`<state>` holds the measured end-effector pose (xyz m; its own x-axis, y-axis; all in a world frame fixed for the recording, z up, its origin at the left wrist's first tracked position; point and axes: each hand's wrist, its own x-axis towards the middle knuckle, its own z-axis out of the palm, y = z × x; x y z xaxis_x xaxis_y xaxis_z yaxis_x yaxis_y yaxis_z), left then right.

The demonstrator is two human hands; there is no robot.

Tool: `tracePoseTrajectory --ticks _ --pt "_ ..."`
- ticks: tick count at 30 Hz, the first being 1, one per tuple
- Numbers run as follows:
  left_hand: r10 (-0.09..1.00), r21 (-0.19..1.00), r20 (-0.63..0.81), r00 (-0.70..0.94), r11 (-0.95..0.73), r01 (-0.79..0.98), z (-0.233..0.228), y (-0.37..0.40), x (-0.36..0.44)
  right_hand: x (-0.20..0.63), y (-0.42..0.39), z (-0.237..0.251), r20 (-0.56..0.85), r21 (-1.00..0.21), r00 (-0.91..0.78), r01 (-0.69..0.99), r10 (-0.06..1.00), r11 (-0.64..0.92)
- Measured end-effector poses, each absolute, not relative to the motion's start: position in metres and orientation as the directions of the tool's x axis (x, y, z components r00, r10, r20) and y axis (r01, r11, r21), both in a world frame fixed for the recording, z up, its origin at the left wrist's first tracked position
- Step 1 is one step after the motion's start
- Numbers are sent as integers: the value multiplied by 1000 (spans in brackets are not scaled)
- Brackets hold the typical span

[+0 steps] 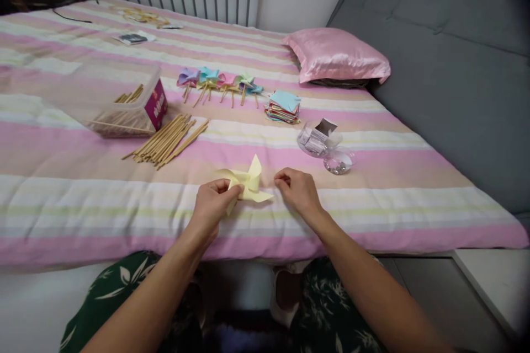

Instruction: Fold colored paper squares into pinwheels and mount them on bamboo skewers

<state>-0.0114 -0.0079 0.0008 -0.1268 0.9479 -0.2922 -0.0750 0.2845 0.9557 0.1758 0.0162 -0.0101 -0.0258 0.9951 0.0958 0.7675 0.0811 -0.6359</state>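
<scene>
My left hand [215, 204] pinches a pale yellow paper pinwheel [250, 181] near its middle, thumb on top. Its folded blades spread out above the striped bedspread. To the right of it, and apart from it, is my right hand [298, 192], thumb and fingertips pressed together. Whatever the right fingers hold, if anything, is too small to see. Beyond the right hand lie a small clear round container [338, 162] with shiny little pieces in it and a larger clear container [317, 139] with printed paper.
Wooden sticks [165, 142] lie in a pile beside a clear plastic box [155, 100] holding more sticks. Finished pinwheels [219, 81] sit in a row farther back, next to stacked coloured paper [285, 106]. A pink pillow [337, 55] rests at the back right.
</scene>
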Motion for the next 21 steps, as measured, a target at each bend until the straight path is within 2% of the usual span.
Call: tracePoseTrajectory --ticks 2,4,7,9,13,21 --pt "950 957 -287 -128 279 -76 0 -8 -12 178 15 -9 79 -822 -21 564 997 78" --pt "955 962 -269 -127 260 -81 -1 -8 -12 177 12 -6 35 -950 -61 309 998 52" --pt "964 974 -224 -141 216 -69 -5 -8 -12 168 5 0 25 -997 -131 72 991 35" --pt "970 982 -187 -158 183 -40 -6 -9 -12 160 -2 3 82 -995 -145 43 986 89" --pt "977 993 -118 -179 119 -3 -7 -11 -10 147 -13 3 237 -960 -108 125 965 250" --pt "989 997 -70 -131 66 -34 -1 -17 -4 134 -21 -5 200 -964 -28 171 979 201"
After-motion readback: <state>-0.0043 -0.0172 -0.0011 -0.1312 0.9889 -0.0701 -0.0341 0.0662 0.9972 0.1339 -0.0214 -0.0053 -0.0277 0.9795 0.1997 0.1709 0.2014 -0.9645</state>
